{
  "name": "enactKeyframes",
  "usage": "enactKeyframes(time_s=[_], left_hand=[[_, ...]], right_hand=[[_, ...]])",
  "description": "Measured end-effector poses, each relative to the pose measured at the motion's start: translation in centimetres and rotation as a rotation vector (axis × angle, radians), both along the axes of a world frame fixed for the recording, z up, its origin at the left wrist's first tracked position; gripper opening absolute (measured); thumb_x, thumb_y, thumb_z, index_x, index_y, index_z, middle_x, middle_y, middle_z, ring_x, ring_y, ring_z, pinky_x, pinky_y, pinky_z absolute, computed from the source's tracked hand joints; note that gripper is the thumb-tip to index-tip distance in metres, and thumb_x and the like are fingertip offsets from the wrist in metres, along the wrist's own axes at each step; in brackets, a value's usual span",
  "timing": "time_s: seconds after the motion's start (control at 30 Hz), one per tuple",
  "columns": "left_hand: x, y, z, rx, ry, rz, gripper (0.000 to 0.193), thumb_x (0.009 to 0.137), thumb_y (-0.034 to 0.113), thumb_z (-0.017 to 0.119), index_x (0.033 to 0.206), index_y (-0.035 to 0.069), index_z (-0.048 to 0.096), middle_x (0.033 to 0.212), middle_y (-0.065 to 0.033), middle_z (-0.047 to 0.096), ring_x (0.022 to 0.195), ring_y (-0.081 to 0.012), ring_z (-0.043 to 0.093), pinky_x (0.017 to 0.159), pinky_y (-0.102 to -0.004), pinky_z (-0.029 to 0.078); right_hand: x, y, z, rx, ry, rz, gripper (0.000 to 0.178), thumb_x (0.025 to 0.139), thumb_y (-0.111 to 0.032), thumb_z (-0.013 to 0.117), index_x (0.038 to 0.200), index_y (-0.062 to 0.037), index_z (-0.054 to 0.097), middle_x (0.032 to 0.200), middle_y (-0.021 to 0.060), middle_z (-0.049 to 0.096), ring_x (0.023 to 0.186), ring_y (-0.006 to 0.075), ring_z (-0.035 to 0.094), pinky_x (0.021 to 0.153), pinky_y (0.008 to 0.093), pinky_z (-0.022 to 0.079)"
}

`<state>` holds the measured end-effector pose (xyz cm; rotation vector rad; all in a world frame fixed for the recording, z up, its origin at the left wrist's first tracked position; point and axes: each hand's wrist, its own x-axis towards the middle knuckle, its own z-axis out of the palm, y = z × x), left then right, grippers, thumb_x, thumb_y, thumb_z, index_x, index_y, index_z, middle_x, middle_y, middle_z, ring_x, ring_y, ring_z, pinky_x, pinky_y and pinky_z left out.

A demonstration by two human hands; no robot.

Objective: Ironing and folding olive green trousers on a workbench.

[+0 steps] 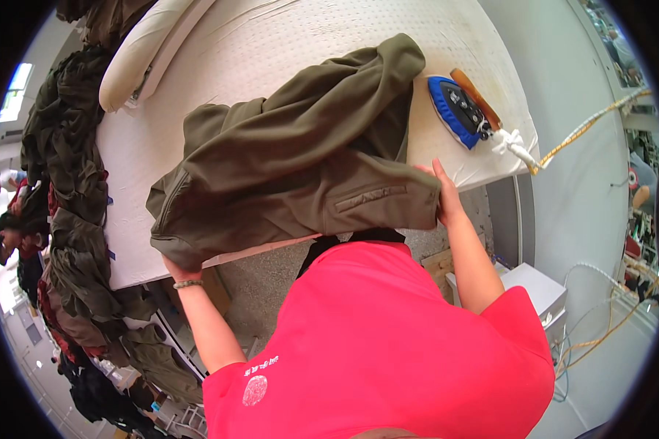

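Observation:
An olive-green jacket (271, 164) lies bunched across the padded white table (483, 22), its near part reaching out over the front edge. A zipped pocket (370, 197) shows on its near right side. My right hand (445, 192) grips the jacket's right edge, with the thumb and a finger showing at the cloth. At the near left corner, my left hand (177, 269) holds the jacket from below, its fingers covered by the fabric. A beaded bracelet circles that wrist. Right of the jacket rests an iron (458, 110) with a blue-edged sole and a wooden handle.
A yellow-and-white cord (593, 121) runs from the iron to the right. At the upper left stands a padded pressing arm (150, 55). Dark green garments (69, 154) are piled along the left side. A white box (534, 289) sits low by the right wall.

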<state>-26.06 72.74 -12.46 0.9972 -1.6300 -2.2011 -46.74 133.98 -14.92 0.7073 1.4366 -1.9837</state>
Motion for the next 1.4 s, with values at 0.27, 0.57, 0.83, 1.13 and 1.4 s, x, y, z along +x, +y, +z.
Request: enactKeyframes(time_s=[0.27, 0.57, 0.83, 1.13, 1.4], left_hand=[[0.5, -0.8, 1.6, 0.646, 0.239, -0.043, 0.060, 0.101, 0.041, 0.054, 0.148, 0.004, 0.045, 0.153, -0.0130, 0.047, 0.141, -0.0300, 0.044, 0.118, -0.0453, 0.034], [-2.3, -0.6, 5.4, -0.081, 0.033, -0.376, 0.049, 0.102, 0.028, 0.059, 0.142, 0.000, 0.052, 0.140, -0.0145, 0.060, 0.126, -0.0288, 0.059, 0.109, -0.0444, 0.045], [1.9, -5.2, 16.2, 0.360, 0.560, -0.204, 0.042, 0.105, 0.025, 0.049, 0.137, -0.001, 0.057, 0.139, -0.0169, 0.060, 0.126, -0.0337, 0.059, 0.110, -0.0487, 0.044], [6.2, -5.2, 16.1, -0.762, 0.546, 0.282, 0.037, 0.102, 0.023, 0.051, 0.121, -0.006, 0.065, 0.124, -0.0212, 0.068, 0.115, -0.0303, 0.065, 0.104, -0.0442, 0.051], [-27.8, -7.7, 27.9, -1.025, 0.159, -0.255, 0.047, 0.095, 0.046, 0.068, 0.113, 0.002, 0.071, 0.104, -0.0074, 0.074, 0.090, -0.0208, 0.066, 0.082, -0.0352, 0.053]], right_hand=[[7.9, 0.0, 3.4, 0.566, 0.322, 0.373, 0.066, 0.096, -0.050, 0.067, 0.136, 0.0018, 0.058, 0.128, 0.0086, 0.064, 0.116, 0.0152, 0.060, 0.101, 0.0320, 0.047], [9.6, -2.1, 5.3, 1.094, 0.978, 0.235, 0.054, 0.088, -0.031, 0.078, 0.132, -0.0030, 0.062, 0.131, 0.0167, 0.063, 0.120, 0.0261, 0.061, 0.099, 0.0387, 0.049], [6.6, -1.6, 16.1, 1.037, 0.726, -0.062, 0.033, 0.095, -0.025, 0.071, 0.119, -0.0016, 0.072, 0.109, 0.0087, 0.074, 0.100, 0.0137, 0.063, 0.092, 0.0303, 0.050], [7.1, 11.4, 23.6, 0.597, 1.024, -0.179, 0.050, 0.104, -0.033, 0.050, 0.138, 0.0036, 0.055, 0.131, 0.0147, 0.062, 0.117, 0.0265, 0.060, 0.103, 0.0395, 0.047], [-20.8, 7.6, 25.3, 0.372, 0.664, -0.160, 0.055, 0.102, -0.039, 0.061, 0.135, 0.0050, 0.058, 0.126, 0.0140, 0.066, 0.112, 0.0262, 0.065, 0.100, 0.0387, 0.050]])
